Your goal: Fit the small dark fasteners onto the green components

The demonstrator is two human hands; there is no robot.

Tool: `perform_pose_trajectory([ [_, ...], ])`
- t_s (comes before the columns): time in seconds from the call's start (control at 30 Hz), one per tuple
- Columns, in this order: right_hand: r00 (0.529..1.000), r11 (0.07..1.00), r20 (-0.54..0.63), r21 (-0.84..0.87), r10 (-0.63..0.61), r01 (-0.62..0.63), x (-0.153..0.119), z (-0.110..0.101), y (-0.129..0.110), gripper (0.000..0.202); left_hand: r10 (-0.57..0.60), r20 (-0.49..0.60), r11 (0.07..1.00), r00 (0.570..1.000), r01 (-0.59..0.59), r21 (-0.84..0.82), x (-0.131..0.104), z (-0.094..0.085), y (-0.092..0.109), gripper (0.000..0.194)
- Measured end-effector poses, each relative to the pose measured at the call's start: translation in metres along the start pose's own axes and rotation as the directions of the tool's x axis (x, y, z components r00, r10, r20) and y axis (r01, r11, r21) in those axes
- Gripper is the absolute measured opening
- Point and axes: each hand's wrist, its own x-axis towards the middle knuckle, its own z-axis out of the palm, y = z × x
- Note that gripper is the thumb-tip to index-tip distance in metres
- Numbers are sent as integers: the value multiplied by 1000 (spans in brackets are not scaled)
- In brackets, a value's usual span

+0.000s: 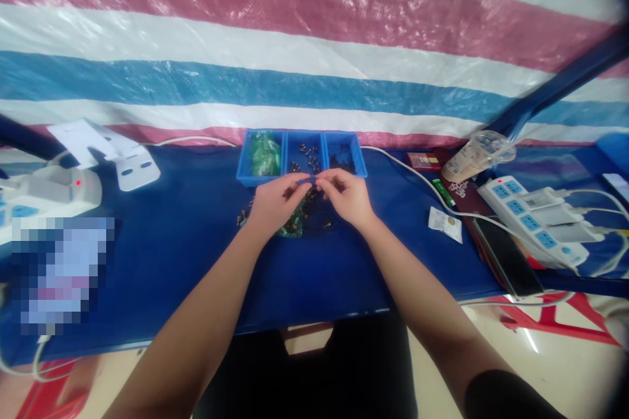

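My left hand [281, 201] and my right hand [346, 196] meet fingertip to fingertip over the middle of the blue table [196, 236]. Both are pinched closed; whatever lies between the fingertips is too small to make out. Under and around them are small dark and brass-coloured metal parts [242, 216] and a green plastic bag [293, 228], partly hidden by my hands. Just beyond stands a blue three-part bin [255, 179]. Its left compartment holds a green bag [264, 154], the middle one small screw-like parts [310, 156], the right one small dark pieces [341, 162].
On the right are a power strip [521, 215] with plugged chargers, a dark phone [508, 256], a tilted plastic cup [474, 156], a white packet [445, 224] and a cable. A white bracket [132, 163], another power strip [54, 200] and a blurred-out phone [69, 268] lie left.
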Motion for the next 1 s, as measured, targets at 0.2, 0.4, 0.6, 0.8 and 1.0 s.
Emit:
perform_pose_trajectory([
  [0.2, 1000, 1000, 21, 10, -9, 9, 0, 0, 3, 27, 2, -17, 1000, 1000, -2, -2, 0, -1, -1, 23],
  [0.4, 999, 999, 23, -22, -24, 24, 0, 0, 1, 23, -8, -7, 1000, 1000, 8, -10, 0, -1, 1, 23],
  [0.6, 1000, 999, 10, -41, -1, 1, -1, 0, 3, 22, -9, 10, 1000, 1000, 10, -25, 0, 0, 1, 24],
  [0.8, 1000, 1000, 14, -8, -11, 11, -1, 0, 2, 21, -10, -6, 1000, 1000, 10, -20, -1, 0, 1, 25],
  [1.0, 999, 999, 15, -8, -33, 33, 0, 0, 2, 19, -23, 6, 999, 1000, 24, -22, -1, -1, 1, 26],
])
